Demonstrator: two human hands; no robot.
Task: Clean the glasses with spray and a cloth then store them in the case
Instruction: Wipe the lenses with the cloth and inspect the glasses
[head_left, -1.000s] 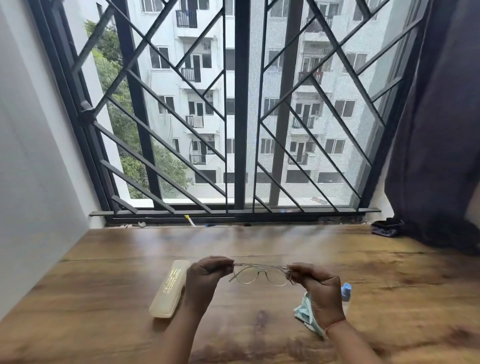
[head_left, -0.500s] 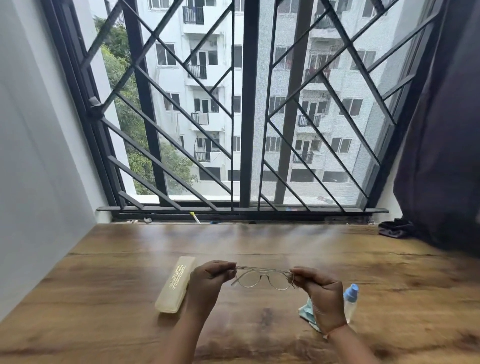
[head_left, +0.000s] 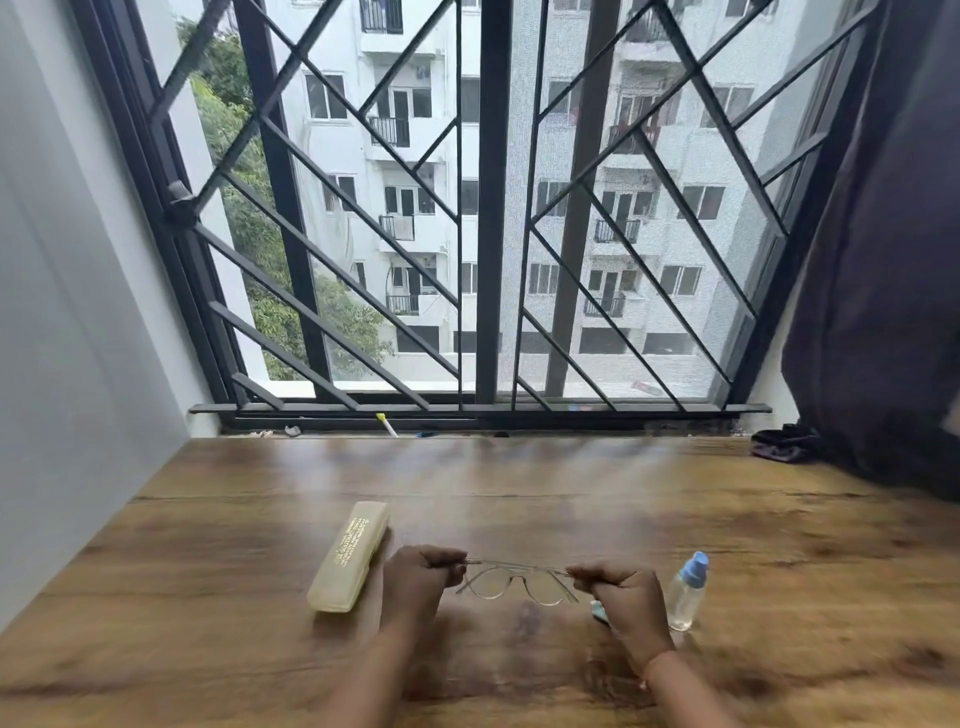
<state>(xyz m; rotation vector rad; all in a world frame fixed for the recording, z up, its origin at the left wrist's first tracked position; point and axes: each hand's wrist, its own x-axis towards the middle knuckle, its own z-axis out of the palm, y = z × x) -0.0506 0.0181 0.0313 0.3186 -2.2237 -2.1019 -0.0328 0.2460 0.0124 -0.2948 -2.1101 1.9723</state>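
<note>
Wooden table (head_left: 571, 493); case (head_left: 349, 556), unreadable gold lettering.

My glasses (head_left: 511, 583) have pale, clear rims. At their nine o'clock the case (head_left: 349, 556) is cream with gold lettering. At three o'clock the bottle (head_left: 685, 597) is clear, capped blue, and the cloth (head_left: 600, 612) is pale teal. The table (head_left: 519, 493) is brown woodgrain, dark-streaked.

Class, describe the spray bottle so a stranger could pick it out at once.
Start at the wooden table below the barred window. Just right of the right hand, which holds the glasses, stands the spray bottle. It is small, clear and upright with a blue cap, unlike the flat cream case at the left.
</note>
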